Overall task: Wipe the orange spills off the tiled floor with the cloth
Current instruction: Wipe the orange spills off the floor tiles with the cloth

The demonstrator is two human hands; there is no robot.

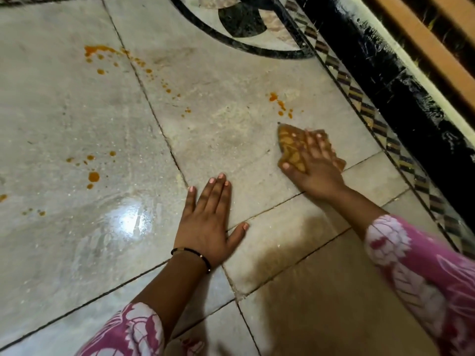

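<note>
Wiping orange spills (280, 104), center-right of frame.
R hand (314, 167) fingers flat on cloth (291, 147), L hand (208, 222) splayed on tiled floor (77, 111); saturated cloth may smear.

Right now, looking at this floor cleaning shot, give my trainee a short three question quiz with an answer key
1. True or false: the left hand holds the cloth.
2. Multiple choice: the orange spill nearest the cloth lies A) just beyond its far tip, B) under the left hand, C) on the black border strip.
3. Fill in: the left wrist wears a thin black ____.

Key
1. False. The right hand presses the cloth flat on the tiled floor; the left hand rests open on bare tile.
2. A. The small orange streak sits just past the cloth's tip; larger splatters lie further left.
3. Bracelet.
</note>
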